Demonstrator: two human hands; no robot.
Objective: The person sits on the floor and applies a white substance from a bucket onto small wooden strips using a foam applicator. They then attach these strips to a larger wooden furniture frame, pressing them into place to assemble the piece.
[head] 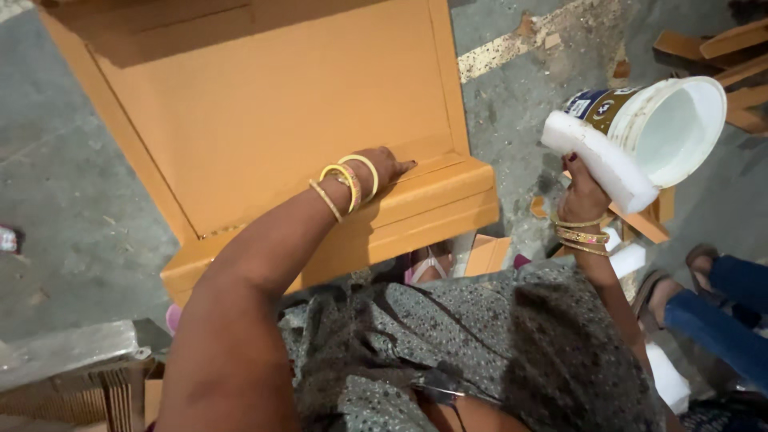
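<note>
A large flat cardboard box (264, 104) lies on the concrete floor in front of me, with a folded flap along its near edge. My left hand (382, 168), bangles on the wrist, rests fingers-down on that flap near the box's right end. My right hand (582, 190), also with bangles, is raised at the right and grips a white foam block (600, 160). Just behind the foam sits a white plastic bucket (664, 128), tilted so its empty inside faces me; whether my hand touches it I cannot tell.
Another person's legs in blue trousers and sandals (704, 296) are at the right edge. Cardboard scraps (720, 56) lie at the top right and beside my right wrist. Stacked corrugated sheets (88, 384) are at the bottom left. More white foam (668, 376) lies low right.
</note>
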